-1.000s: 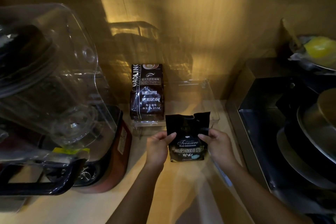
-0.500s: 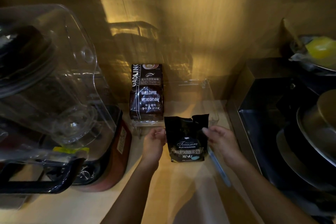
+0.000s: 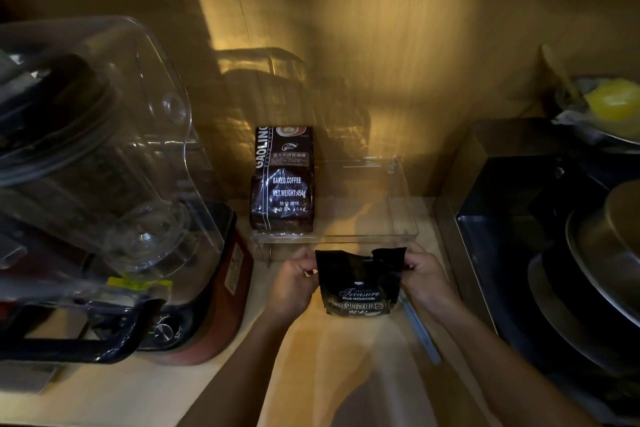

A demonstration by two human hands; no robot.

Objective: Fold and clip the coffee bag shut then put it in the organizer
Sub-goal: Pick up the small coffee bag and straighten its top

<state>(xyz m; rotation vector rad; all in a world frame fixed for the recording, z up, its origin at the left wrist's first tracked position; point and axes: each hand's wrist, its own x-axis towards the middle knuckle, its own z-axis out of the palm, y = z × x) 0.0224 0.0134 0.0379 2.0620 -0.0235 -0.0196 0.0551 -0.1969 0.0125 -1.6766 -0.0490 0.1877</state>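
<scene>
Head view, from left to right: a clear blender jar (image 3: 104, 149) on a red base (image 3: 221, 305) fills the left of the wooden counter (image 3: 138, 392). Next to it, the left hand (image 3: 294, 282) has its fingers curled closed on the upper left edge of the small black coffee bag (image 3: 358, 282), thumb toward the front of the bag. The bag stands upright between both hands, its torn top open and unfolded, just in front of the clear organizer (image 3: 398, 218). A taller brown coffee bag (image 3: 284, 180) stands in the organizer's left part. The right hand (image 3: 424, 276) pinches the bag's upper right corner with closed fingers. Both forearms reach in from the bottom edge, converging on the bag. A pale blue strip, possibly the clip (image 3: 420, 331), lies on the counter just below the right hand. Dark pans (image 3: 571, 288) sit at far right.
</scene>
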